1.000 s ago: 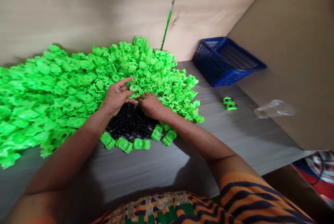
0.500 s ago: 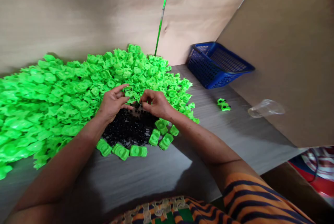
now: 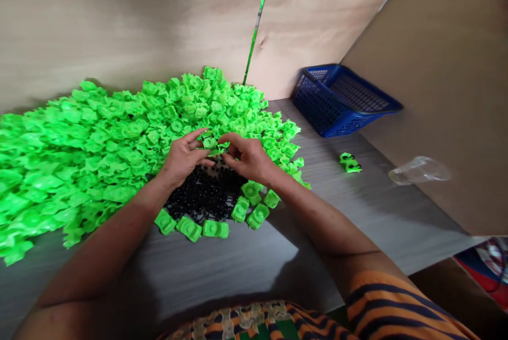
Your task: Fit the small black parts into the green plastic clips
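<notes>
My left hand [image 3: 183, 159] grips a bright green plastic toy car body [image 3: 209, 140], its hollow underside turned up and a black axle piece showing across it. My right hand [image 3: 250, 156] is pinched at the near right end of that car body, fingertips touching it around a small black part that is mostly hidden. Just below both hands lies a heap of small black plastic parts [image 3: 200, 197]. Several green car bodies [image 3: 215, 229] rest roof up along the heap's near and right edges.
A large pile of green car bodies [image 3: 99, 144] spreads left and behind the hands. A thin green-stained stick [image 3: 254, 38] stands behind it. At right are a blue basket [image 3: 345, 112], a green piece with black wheels [image 3: 350, 163] and a clear plastic cup [image 3: 420, 171] on its side.
My right hand has come up from the black heap to the car body in my left hand. The whole view has shifted slightly, moving everything rightward in the picture.
</notes>
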Tool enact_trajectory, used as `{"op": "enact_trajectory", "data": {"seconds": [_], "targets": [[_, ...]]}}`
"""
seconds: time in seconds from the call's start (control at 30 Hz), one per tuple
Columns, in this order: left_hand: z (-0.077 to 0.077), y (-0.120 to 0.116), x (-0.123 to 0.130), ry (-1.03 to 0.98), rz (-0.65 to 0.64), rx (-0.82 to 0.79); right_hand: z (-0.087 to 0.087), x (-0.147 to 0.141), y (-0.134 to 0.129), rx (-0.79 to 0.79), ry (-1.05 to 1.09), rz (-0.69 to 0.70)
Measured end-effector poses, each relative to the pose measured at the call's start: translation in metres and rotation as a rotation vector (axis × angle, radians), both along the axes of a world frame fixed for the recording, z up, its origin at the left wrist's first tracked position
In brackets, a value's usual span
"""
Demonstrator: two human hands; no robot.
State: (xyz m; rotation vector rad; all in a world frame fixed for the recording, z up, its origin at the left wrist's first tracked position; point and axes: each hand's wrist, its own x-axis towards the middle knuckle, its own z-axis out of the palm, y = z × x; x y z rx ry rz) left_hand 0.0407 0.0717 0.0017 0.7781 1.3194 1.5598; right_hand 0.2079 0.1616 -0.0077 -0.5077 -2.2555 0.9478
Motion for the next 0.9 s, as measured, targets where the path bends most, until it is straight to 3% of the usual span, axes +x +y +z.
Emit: {"op": "enact_trajectory", "data": {"seconds": [0.17,0.4,0.63,0.8,0.9], "targets": [[0.000,-0.001,0.000,-0.044,0.002,0.000,-0.003,-0.002,-0.011,0.208,-0.178,-0.044],[0.003,-0.004,0.002,-0.101,-0.056,-0.025,-0.009,-0.004,-0.012,0.368,-0.311,-0.139],[0.002,-0.004,0.005,-0.093,-0.073,-0.023,-0.010,-0.005,-0.013,0.371,-0.309,-0.126],[-0.001,-0.002,0.003,-0.059,-0.023,0.032,-0.004,-0.001,-0.010,0.280,-0.207,-0.046],[0.001,-0.001,-0.001,-0.068,0.005,0.017,0.004,0.005,-0.005,0.217,-0.140,-0.080]]}}
